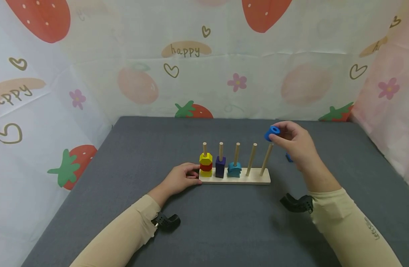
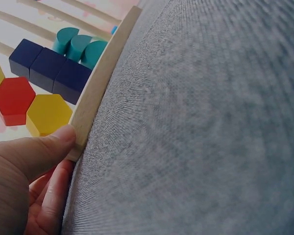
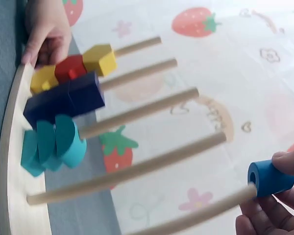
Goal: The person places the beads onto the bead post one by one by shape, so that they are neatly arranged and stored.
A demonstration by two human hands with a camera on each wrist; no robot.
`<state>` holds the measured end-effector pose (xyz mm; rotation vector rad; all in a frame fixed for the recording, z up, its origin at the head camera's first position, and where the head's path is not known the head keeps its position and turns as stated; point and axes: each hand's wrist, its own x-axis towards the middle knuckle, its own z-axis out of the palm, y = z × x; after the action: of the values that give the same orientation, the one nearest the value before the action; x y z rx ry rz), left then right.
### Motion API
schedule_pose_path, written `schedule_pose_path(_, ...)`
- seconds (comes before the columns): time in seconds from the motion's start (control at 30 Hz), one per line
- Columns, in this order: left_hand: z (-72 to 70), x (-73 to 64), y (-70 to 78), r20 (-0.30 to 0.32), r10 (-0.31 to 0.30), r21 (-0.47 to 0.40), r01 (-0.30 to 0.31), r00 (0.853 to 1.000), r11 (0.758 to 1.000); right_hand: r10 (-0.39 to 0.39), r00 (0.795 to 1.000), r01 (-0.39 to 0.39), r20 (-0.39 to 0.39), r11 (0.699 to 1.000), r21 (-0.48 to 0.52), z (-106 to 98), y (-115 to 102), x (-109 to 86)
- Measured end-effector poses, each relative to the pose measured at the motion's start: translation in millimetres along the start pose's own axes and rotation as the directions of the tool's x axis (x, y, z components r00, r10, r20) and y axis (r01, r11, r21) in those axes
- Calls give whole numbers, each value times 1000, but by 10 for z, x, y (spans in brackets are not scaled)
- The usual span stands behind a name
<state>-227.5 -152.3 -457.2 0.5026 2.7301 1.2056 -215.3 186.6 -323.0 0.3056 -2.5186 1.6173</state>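
Observation:
A wooden peg stacker with several upright pegs stands on the grey cloth. My left hand grips its left end, and the left wrist view shows the thumb on the base's edge. My right hand pinches a blue rounded block with a hole, right at the tip of the rightmost peg. Yellow and red hexagonal blocks fill the leftmost peg. Beside them are dark blue square blocks, then teal half-round blocks. The two right pegs are bare.
Another blue block lies on the cloth to the right of the stacker, partly hidden by my right wrist. A patterned fabric backdrop rises behind the table and along both sides.

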Motion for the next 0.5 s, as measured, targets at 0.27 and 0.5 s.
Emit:
schedule_pose_path(0.27, 3, 2, -16, -8, 0, 6, 0, 1000, 1000, -49, 996, 46, 74, 998, 45, 124, -66, 6)
schedule_pose_path(0.5, 2, 4, -25, -4, 8, -6, -8, 1000, 1000, -43, 990, 38, 133, 998, 44, 199, -56, 2)
